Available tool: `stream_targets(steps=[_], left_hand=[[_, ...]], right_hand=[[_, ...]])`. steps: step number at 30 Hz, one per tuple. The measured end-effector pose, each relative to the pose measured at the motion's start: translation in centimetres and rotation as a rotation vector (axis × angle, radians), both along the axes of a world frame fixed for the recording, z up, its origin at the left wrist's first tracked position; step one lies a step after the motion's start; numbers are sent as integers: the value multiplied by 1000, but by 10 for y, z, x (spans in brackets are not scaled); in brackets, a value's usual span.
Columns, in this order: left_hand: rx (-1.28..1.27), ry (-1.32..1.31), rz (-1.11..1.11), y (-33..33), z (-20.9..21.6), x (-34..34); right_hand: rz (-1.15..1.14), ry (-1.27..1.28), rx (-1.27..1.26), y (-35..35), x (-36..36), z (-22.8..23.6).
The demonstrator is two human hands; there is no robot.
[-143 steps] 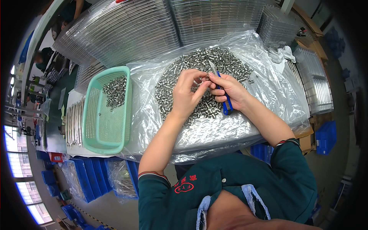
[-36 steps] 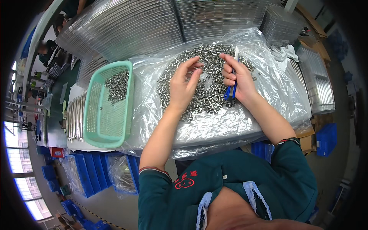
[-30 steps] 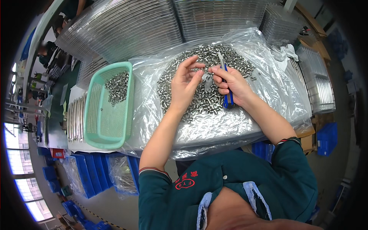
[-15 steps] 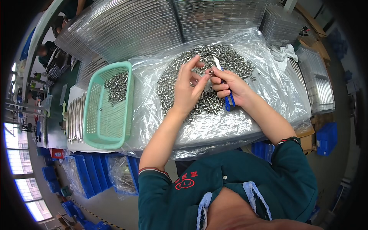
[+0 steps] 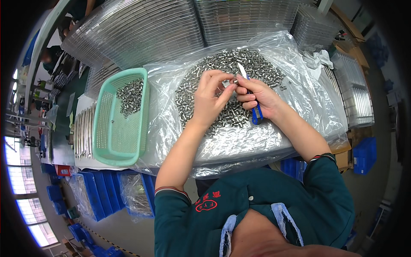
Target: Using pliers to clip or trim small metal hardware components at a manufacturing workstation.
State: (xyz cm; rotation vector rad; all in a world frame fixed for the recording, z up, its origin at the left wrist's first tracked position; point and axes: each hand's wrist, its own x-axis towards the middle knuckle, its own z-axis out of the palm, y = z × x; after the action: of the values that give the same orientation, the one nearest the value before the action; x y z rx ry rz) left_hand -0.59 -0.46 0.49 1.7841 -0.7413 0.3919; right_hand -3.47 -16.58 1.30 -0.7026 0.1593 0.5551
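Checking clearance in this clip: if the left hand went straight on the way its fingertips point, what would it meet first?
Probably the right hand, gripping a blue utility knife; it lies just ahead of the left hand, though whether the hands touch is unclear.

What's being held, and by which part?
The right hand holds a knife by its blue handle. The left hand meets a small metal piece, hold unclear.

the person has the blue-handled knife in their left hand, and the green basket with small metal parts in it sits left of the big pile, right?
Not quite: the head view shows the blue-handled knife in the right hand, not the left hand. The green basket with small metal parts does sit left of the big pile.
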Motion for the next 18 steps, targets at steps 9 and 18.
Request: stream_targets(steps=[9,18], left_hand=[[22,-111,27,-1,0,2],[-7,-9,3,0,-3,1]], right_hand=[[10,-28,-30,0,-1,-1],[13,-19,-6,2,-1,0]])
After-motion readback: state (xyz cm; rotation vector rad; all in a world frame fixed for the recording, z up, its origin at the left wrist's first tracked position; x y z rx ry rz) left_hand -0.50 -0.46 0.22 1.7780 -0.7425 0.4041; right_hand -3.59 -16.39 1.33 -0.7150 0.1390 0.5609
